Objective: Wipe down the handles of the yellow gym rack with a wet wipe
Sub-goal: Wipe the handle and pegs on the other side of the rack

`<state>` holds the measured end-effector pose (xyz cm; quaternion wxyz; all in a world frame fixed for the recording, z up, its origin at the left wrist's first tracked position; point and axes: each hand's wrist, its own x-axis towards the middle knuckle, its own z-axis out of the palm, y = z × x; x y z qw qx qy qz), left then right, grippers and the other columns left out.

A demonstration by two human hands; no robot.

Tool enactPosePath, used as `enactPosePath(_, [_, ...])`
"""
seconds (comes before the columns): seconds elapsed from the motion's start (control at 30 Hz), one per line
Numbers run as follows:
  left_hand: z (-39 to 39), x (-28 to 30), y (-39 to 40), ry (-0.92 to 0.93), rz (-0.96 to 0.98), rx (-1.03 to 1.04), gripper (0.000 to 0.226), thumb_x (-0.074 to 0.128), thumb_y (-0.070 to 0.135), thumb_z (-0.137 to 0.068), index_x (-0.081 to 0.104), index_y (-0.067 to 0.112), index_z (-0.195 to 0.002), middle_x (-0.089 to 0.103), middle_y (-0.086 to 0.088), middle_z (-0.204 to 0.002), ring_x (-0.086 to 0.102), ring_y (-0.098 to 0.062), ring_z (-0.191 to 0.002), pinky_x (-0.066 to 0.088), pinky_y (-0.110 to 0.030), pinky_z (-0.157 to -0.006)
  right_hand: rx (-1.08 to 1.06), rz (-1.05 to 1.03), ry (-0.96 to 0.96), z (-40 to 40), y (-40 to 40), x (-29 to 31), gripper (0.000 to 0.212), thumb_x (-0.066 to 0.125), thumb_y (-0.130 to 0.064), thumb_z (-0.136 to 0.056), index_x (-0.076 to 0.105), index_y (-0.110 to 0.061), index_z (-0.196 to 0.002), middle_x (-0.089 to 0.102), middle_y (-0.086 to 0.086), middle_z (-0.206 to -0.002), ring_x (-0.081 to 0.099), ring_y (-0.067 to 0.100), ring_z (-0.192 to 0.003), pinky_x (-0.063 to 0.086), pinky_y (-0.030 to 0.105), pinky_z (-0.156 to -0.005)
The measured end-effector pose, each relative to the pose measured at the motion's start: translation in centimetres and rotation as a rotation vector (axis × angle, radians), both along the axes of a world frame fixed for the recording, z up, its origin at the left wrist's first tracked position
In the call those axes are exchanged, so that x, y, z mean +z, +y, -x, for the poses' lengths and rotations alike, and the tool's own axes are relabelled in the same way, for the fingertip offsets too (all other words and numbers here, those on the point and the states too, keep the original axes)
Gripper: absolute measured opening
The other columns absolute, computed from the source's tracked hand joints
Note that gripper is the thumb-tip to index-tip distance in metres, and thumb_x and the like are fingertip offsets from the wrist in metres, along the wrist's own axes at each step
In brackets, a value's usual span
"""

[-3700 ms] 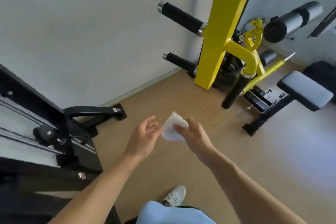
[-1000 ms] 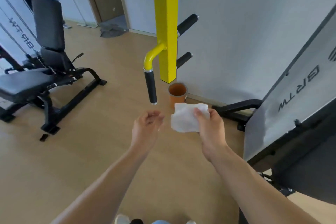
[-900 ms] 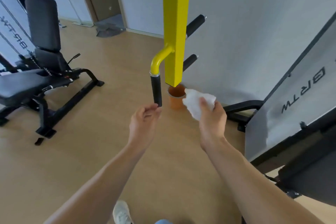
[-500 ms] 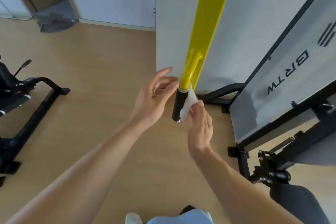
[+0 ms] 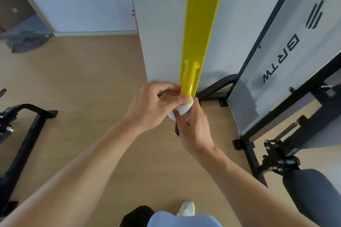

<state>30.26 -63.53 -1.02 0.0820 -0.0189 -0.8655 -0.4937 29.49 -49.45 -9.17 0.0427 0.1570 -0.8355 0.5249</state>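
The yellow rack post (image 5: 203, 20) runs down the middle of the view, with a yellow curved arm (image 5: 189, 79) that ends in a black handle (image 5: 176, 131). The white wet wipe (image 5: 181, 111) is wrapped round the top of that handle. My left hand (image 5: 153, 105) pinches the wipe from the left, thumb across it. My right hand (image 5: 195, 125) grips the wipe and handle from below and the right. Most of the handle is hidden by my hands; only its lower tip shows.
A grey panel marked BRTW in a black frame (image 5: 287, 57) stands close on the right, with its black feet (image 5: 217, 90) on the wood floor. A black padded roller (image 5: 313, 190) is at lower right. A bench base (image 5: 24, 131) lies at left. A white wall corner (image 5: 144, 42) stands behind the post.
I have stepped close to the post. My right hand carried the wipe onto the handle, and my left hand, open half a second ago, now pinches the wipe too.
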Motion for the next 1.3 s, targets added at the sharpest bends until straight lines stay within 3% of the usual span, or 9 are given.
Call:
enactPosePath(0.2, [1.5,0.5,-0.7,-0.016,0.050,-0.104,0.023,0.081,0.047,-0.077,0.080,0.030,-0.091,0.076,0.020,-0.086,0.069,0.004,-0.086,0.054,-0.027,-0.084,-0.102,-0.230,0.036,-0.3,-0.4,-4.2,0.038,0.042,-0.048,-0.096,0.055,-0.016,-0.111,0.058,-0.001,-0.093,0.054,0.018,-0.082,0.048,0.040,-0.078])
enactPosePath(0.3, [2.2,0.4,-1.1,0.010,0.070,-0.155,0.027,0.079,0.056,-0.074,0.079,0.033,-0.089,0.076,0.021,-0.083,0.071,0.004,-0.083,0.056,-0.034,-0.085,-0.170,-0.192,0.021,-0.5,-0.7,-3.7,0.030,0.042,-0.050,-0.097,0.053,-0.023,-0.105,0.058,0.000,-0.089,0.054,0.018,-0.082,0.048,0.038,-0.079])
enactPosePath(0.43, [2.7,0.3,-1.5,0.042,0.125,-0.222,0.029,0.077,0.058,-0.074,0.080,0.034,-0.090,0.076,0.022,-0.083,0.069,0.006,-0.080,0.054,-0.022,-0.072,-0.322,-0.017,0.140,-0.9,-2.1,-0.9,0.009,0.046,-0.040,-0.094,0.044,-0.032,-0.097,0.061,0.002,-0.086,0.055,0.014,-0.079,0.046,0.030,-0.072])
enactPosePath(0.53, [3.2,0.6,-1.8,0.026,0.135,-0.276,0.035,0.075,0.064,-0.070,0.079,0.035,-0.088,0.076,0.022,-0.081,0.071,0.006,-0.079,0.058,-0.030,-0.076,-0.424,-0.073,0.046,-1.6,-3.0,-3.0,0.014,0.052,-0.037,-0.095,0.044,-0.032,-0.105,0.063,0.004,-0.090,0.058,0.021,-0.081,0.049,0.040,-0.074])
enactPosePath(0.63, [4.0,1.1,-2.2,0.005,0.200,-0.289,0.034,0.076,0.065,-0.070,0.080,0.037,-0.088,0.076,0.022,-0.079,0.068,0.008,-0.076,0.052,-0.016,-0.067,-0.480,-0.208,-0.074,-2.5,-3.9,-5.4,0.022,0.059,-0.030,-0.098,0.043,-0.038,-0.109,0.064,-0.001,-0.094,0.056,0.016,-0.082,0.051,0.044,-0.080])
enactPosePath(0.87, [5.1,1.6,-2.7,-0.036,0.213,-0.389,0.037,0.077,0.067,-0.067,0.080,0.036,-0.087,0.075,0.016,-0.073,0.070,-0.001,-0.071,0.059,-0.030,-0.071,-0.668,-0.045,0.127,-1.5,-5.4,-0.7,0.009,0.053,-0.037,-0.098,0.044,-0.035,-0.100,0.064,-0.001,-0.090,0.061,0.018,-0.080,0.049,0.036,-0.072])
enactPosePath(1.03, [4.6,1.8,-2.0,0.010,0.274,-0.347,0.037,0.073,0.067,-0.071,0.079,0.035,-0.088,0.076,0.017,-0.078,0.069,-0.002,-0.074,0.052,-0.022,-0.063,-0.644,-0.208,-0.294,-3.1,-5.2,-5.8,0.025,0.054,-0.041,-0.097,0.046,-0.030,-0.118,0.066,-0.002,-0.090,0.064,0.020,-0.080,0.057,0.048,-0.074])
enactPosePath(1.23, [3.8,2.2,-1.2,0.002,0.329,-0.317,0.036,0.070,0.066,-0.075,0.079,0.035,-0.092,0.078,0.014,-0.084,0.070,-0.006,-0.080,0.054,-0.026,-0.069,-0.685,-0.012,0.030,-1.8,-4.0,-1.1,0.024,0.052,-0.050,-0.093,0.051,-0.028,-0.102,0.066,-0.006,-0.083,0.063,0.019,-0.077,0.052,0.039,-0.065])
enactPosePath(1.3, [3.6,2.2,-1.0,0.000,0.325,-0.303,0.037,0.071,0.066,-0.076,0.079,0.035,-0.094,0.078,0.014,-0.086,0.070,-0.006,-0.083,0.053,-0.026,-0.070,-0.665,-0.015,-0.041,-1.4,-3.8,-1.2,0.020,0.053,-0.046,-0.094,0.051,-0.027,-0.101,0.066,-0.002,-0.078,0.064,0.021,-0.070,0.053,0.045,-0.061])
